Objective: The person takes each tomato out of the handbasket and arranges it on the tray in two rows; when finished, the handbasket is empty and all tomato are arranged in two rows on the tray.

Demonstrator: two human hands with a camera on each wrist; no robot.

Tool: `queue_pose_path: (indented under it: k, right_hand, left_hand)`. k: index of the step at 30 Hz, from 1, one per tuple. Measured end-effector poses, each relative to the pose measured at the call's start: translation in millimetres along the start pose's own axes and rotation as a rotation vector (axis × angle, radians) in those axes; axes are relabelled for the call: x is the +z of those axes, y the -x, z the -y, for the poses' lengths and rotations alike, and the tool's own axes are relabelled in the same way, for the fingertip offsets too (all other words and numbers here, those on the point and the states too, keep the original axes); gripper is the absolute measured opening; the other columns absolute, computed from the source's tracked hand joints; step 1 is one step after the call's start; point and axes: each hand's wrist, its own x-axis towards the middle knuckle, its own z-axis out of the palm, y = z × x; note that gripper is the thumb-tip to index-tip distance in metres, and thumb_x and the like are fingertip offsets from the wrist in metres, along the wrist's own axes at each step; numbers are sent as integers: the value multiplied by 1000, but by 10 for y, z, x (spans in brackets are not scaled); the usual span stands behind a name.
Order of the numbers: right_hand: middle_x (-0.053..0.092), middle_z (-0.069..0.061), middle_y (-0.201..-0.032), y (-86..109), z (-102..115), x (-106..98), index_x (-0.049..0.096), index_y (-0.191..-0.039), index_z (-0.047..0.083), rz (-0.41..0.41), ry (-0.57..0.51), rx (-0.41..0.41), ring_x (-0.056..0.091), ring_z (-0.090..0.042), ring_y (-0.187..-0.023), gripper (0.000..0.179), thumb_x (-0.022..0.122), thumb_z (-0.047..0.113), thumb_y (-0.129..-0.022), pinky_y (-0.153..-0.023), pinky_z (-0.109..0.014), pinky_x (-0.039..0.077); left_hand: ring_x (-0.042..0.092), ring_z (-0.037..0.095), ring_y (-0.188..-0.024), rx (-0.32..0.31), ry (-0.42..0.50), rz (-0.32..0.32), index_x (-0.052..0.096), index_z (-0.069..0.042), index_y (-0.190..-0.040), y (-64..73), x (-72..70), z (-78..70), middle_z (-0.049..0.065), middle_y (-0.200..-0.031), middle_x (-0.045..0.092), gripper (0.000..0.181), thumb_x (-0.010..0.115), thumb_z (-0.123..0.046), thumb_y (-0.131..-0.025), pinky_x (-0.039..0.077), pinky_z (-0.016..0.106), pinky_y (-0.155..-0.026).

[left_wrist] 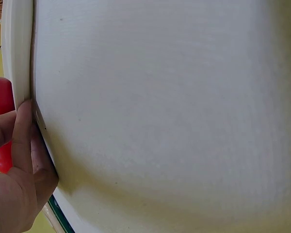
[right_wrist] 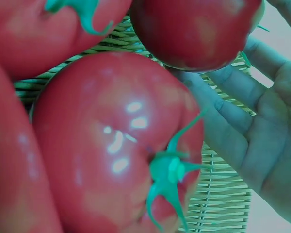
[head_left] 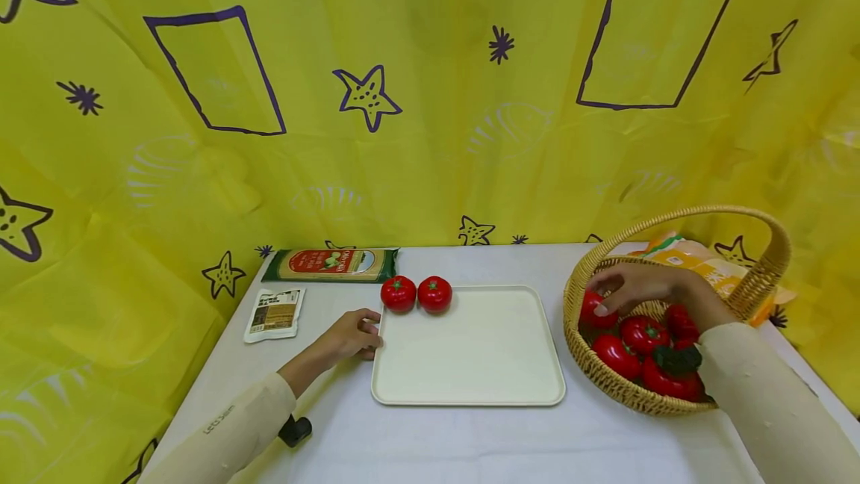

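At the left edge of a cream tray (head_left: 470, 349), my left hand (head_left: 351, 333) holds the rim between its fingers. The left wrist view has those fingertips right at the tray rim (left_wrist: 18, 58). Two red tomatoes (head_left: 399, 294) (head_left: 434, 295) sit side by side at the tray's far left corner. Inside the wicker basket (head_left: 645, 403), my right hand (head_left: 634, 286) grips a tomato (head_left: 596, 311) near the left wall. Its fingers curve behind that tomato (right_wrist: 199, 34) in the right wrist view. Several more tomatoes (head_left: 617, 357) lie below and beside it.
A green and red packet (head_left: 332, 265) lies at the back left, with a small white pouch (head_left: 274, 314) in front of it. Behind the basket and its tall handle (head_left: 699, 211) is an orange bag (head_left: 705, 264). A yellow patterned curtain (head_left: 430, 133) hangs behind the table.
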Motion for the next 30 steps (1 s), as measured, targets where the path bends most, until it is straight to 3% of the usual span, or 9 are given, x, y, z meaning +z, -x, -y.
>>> queue_pose_path:
  k: [9,16,30]
  right_hand:
    - [45,-25,-145,140,-14,-36,49,-142,-1,-44,-5,-26,63,-25,-108,60,70,24,-92,-88,-37,57]
    - [36,-31,-150,237,-18,-35,46,-144,-2,-94,-11,-99,58,-23,-118,56,65,20,-96,-88,-39,60]
    - [33,-27,-155,364,-40,23,51,-143,5,-154,2,-163,51,4,-117,48,62,17,-98,-87,-32,59]
  left_hand:
    - [60,17,-73,-2,-12,0,54,5,-131,7,3,-7,11,-96,58,48,71,2,-86,61,28,-65]
    - [60,17,-72,-1,-16,-5,54,5,-130,14,5,-9,11,-95,58,48,72,2,-86,61,28,-64]
    - [60,17,-72,-2,2,-9,55,6,-129,12,9,-12,11,-93,57,47,71,4,-86,61,28,-64]
